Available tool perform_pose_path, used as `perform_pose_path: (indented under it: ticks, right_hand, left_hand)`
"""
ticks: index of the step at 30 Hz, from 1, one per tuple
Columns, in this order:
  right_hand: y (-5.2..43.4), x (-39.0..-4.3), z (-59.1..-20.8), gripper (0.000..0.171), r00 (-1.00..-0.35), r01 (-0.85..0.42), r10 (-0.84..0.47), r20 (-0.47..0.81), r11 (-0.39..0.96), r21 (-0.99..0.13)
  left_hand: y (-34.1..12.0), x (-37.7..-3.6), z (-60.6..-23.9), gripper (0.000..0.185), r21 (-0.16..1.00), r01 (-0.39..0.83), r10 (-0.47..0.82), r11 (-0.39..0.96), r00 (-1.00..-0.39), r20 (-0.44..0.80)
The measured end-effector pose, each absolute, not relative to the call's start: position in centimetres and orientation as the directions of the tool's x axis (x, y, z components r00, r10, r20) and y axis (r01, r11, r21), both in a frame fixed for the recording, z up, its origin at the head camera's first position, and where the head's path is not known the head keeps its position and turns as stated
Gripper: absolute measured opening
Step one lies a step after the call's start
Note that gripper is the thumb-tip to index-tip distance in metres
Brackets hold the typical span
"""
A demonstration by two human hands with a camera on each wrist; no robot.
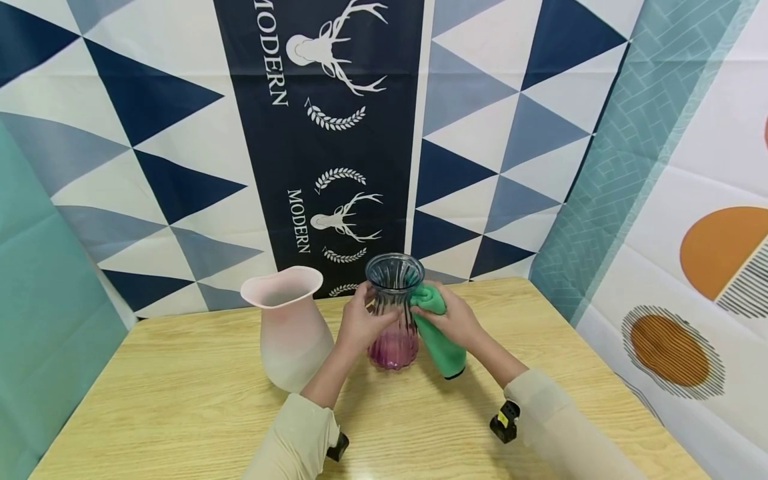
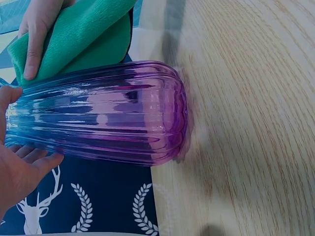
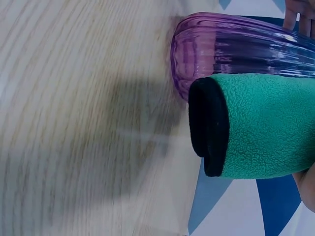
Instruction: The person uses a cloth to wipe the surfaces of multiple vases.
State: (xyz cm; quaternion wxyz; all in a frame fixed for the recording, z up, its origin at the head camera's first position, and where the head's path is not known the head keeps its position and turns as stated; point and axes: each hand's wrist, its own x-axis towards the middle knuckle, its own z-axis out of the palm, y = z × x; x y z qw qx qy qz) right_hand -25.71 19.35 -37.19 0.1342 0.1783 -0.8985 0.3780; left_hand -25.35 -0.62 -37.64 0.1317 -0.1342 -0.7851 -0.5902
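Observation:
A ribbed glass vase (image 1: 393, 317), purple at the base and clear blue-grey toward the rim, stands upright on the wooden table (image 1: 180, 400). My left hand (image 1: 367, 315) grips its left side, thumb and fingers curled round the neck. My right hand (image 1: 451, 313) holds a green fleece cloth (image 1: 441, 337) with a black hem against the vase's right side. The left wrist view shows the vase (image 2: 108, 113), my left hand (image 2: 19, 164) under it, and the right hand (image 2: 34, 29) pressing the cloth (image 2: 83, 34) onto the glass. The right wrist view shows the cloth (image 3: 266, 128) against the vase (image 3: 236, 44).
A frosted pink-white vase (image 1: 291, 330) with a flared rim stands just left of my left forearm. Patterned fabric backdrops (image 1: 336, 133) close in the table at the back and on both sides. Small cameras sit on both wrists (image 1: 506, 421).

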Motion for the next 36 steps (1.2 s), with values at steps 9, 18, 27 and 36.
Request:
perform_pose_path:
  ticks: [9, 18, 27, 36]
  right_hand:
    - [19.9, -25.7, -38.1, 0.06, -0.904, -0.424, -0.278, 0.326, 0.691, -0.585]
    - [20.3, -25.5, -39.6, 0.06, -0.909, -0.414, -0.3, 0.288, 0.727, -0.548]
    - [20.2, -25.3, -40.9, 0.061, -0.919, -0.393, -0.325, 0.225, 0.811, -0.433]
    - [20.4, -25.0, -41.0, 0.059, -0.922, -0.383, -0.312, 0.228, 0.812, -0.441]
  left_hand:
    - [-0.6, -25.1, -37.4, 0.063, 0.891, 0.365, 0.058, 0.269, -0.93, 0.364]
    - [-0.5, -25.1, -37.3, 0.063, 0.879, 0.378, 0.059, 0.29, -0.924, 0.377]
    - [-0.5, -24.9, -37.4, 0.064, 0.858, 0.38, 0.036, 0.347, -0.919, 0.392]
    - [-0.2, -24.7, -37.3, 0.062, 0.852, 0.397, 0.021, 0.341, -0.909, 0.415]
